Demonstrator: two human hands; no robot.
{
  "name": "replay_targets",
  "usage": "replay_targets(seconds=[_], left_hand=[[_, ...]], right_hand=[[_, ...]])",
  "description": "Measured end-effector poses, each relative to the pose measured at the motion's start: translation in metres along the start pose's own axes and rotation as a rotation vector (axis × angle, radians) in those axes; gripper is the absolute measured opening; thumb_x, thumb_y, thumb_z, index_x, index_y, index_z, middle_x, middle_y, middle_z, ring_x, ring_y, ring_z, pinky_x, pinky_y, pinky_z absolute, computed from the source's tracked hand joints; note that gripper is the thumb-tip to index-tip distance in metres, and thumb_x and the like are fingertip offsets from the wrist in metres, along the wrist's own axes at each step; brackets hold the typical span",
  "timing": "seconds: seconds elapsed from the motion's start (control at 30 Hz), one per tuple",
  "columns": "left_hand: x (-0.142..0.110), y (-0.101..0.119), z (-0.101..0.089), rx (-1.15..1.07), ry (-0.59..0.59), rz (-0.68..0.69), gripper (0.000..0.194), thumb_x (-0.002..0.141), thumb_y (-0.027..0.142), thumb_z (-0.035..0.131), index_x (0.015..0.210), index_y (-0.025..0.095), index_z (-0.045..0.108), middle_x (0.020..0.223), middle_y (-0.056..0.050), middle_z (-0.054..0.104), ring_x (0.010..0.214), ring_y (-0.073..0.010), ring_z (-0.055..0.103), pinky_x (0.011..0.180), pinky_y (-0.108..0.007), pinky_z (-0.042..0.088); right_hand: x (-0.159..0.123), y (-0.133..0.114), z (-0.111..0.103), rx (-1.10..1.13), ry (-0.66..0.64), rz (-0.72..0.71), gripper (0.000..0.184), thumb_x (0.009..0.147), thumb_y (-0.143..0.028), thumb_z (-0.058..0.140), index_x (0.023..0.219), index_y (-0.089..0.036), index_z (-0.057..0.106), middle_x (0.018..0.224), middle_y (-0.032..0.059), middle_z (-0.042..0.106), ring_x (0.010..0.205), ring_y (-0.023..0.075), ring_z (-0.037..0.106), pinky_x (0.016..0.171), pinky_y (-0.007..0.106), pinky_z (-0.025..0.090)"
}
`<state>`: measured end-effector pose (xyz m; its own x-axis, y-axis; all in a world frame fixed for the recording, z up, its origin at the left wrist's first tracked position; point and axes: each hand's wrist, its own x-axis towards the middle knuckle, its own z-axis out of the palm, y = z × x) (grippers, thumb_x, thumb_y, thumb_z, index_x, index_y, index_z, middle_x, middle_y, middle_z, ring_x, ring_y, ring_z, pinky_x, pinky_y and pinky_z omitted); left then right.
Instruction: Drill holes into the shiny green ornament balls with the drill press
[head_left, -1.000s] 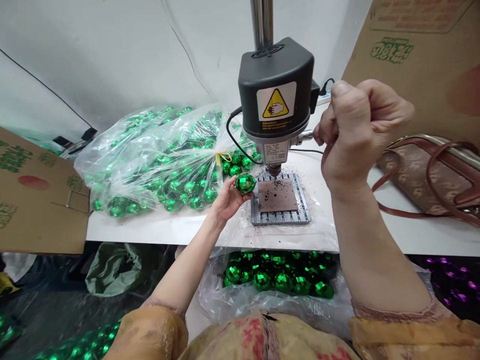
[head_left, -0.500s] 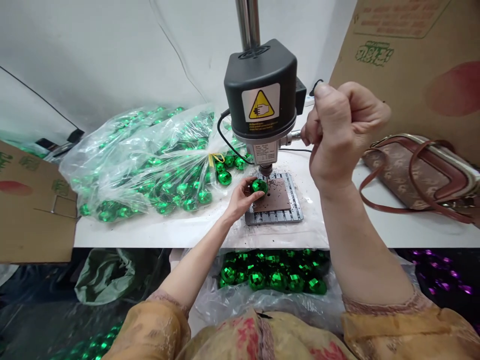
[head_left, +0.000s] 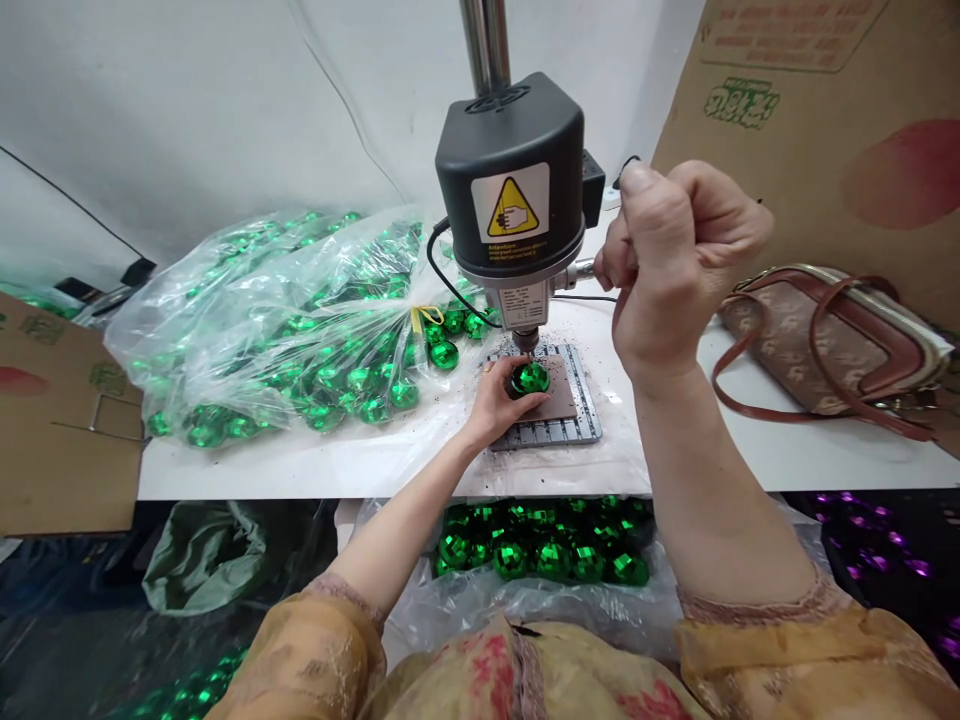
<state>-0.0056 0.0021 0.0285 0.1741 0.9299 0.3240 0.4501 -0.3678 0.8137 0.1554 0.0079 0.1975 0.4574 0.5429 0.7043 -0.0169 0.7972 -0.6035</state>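
Between the thumb and fingers of my left hand [head_left: 498,402] is a shiny green faceted ball [head_left: 534,377]. The ball rests on or just above a brown board [head_left: 561,402] on the slotted metal base [head_left: 585,432], under the chuck [head_left: 527,340] of a small drill press [head_left: 511,180]. My right hand [head_left: 679,260] is closed in a fist around the drill press's feed handle [head_left: 582,270], at the right of the black motor housing. The fist hides most of the handle. Whether the bit touches the ball cannot be made out.
Left of the press lies a clear plastic bag [head_left: 262,330] of green balls, tied with yellow ribbon; loose balls [head_left: 444,354] sit beside it. A handbag [head_left: 817,345] and cardboard box [head_left: 840,130] stand right. Below the table edge, more green balls [head_left: 551,560] lie in plastic.
My left hand has moved the green ball right and slightly down, to beneath the chuck. My right hand stays on the feed handle. The whole view has shifted slightly.
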Motion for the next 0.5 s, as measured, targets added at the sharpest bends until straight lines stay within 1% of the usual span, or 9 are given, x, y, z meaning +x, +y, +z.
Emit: replay_targets(seconds=[0.1, 0.2, 0.27, 0.37, 0.5], left_hand=[[-0.004, 0.0, 0.006, -0.042, -0.005, -0.006, 0.055, 0.071, 0.037, 0.085, 0.119, 0.02, 0.064, 0.114, -0.009, 0.068, 0.11, -0.0288, 0.061, 0.097, -0.044, 0.049], [-0.007, -0.003, 0.01, -0.111, 0.021, -0.044, 0.057, 0.072, 0.038, 0.085, 0.12, 0.019, 0.061, 0.115, -0.01, 0.066, 0.109, -0.0276, 0.063, 0.096, -0.043, 0.05], [-0.009, -0.005, 0.012, -0.14, 0.032, -0.057, 0.057, 0.071, 0.038, 0.085, 0.119, 0.019, 0.061, 0.114, -0.01, 0.066, 0.108, -0.0267, 0.063, 0.095, -0.043, 0.051], [-0.009, -0.007, 0.013, -0.166, 0.031, -0.075, 0.058, 0.071, 0.038, 0.085, 0.119, 0.018, 0.06, 0.114, -0.01, 0.066, 0.107, -0.0267, 0.064, 0.095, -0.043, 0.051], [-0.01, -0.01, 0.013, -0.179, 0.018, -0.074, 0.059, 0.071, 0.038, 0.086, 0.12, 0.02, 0.059, 0.115, -0.01, 0.066, 0.109, -0.0276, 0.063, 0.097, -0.044, 0.051]], right_hand=[[0.0, 0.001, -0.001, -0.006, -0.005, 0.001, 0.051, 0.088, -0.042, 0.06, 0.057, -0.022, 0.024, 0.05, -0.0059, 0.026, 0.043, 0.0054, 0.027, 0.047, 0.027, 0.028], [-0.003, 0.003, -0.002, -0.026, -0.003, -0.001, 0.052, 0.088, -0.046, 0.059, 0.058, -0.022, 0.024, 0.05, -0.0057, 0.027, 0.044, 0.0056, 0.029, 0.048, 0.027, 0.03], [-0.007, 0.004, -0.004, -0.009, 0.005, -0.017, 0.052, 0.088, -0.045, 0.06, 0.057, -0.022, 0.024, 0.05, -0.0057, 0.026, 0.044, 0.0059, 0.029, 0.048, 0.028, 0.03], [-0.014, 0.006, -0.006, 0.059, 0.026, -0.077, 0.054, 0.086, -0.039, 0.064, 0.056, -0.021, 0.023, 0.049, -0.0059, 0.022, 0.042, 0.0065, 0.027, 0.047, 0.03, 0.025], [-0.021, 0.01, -0.009, 0.122, 0.0, -0.157, 0.055, 0.086, -0.036, 0.062, 0.057, -0.02, 0.019, 0.048, -0.0062, 0.018, 0.04, 0.0062, 0.024, 0.045, 0.03, 0.022]])
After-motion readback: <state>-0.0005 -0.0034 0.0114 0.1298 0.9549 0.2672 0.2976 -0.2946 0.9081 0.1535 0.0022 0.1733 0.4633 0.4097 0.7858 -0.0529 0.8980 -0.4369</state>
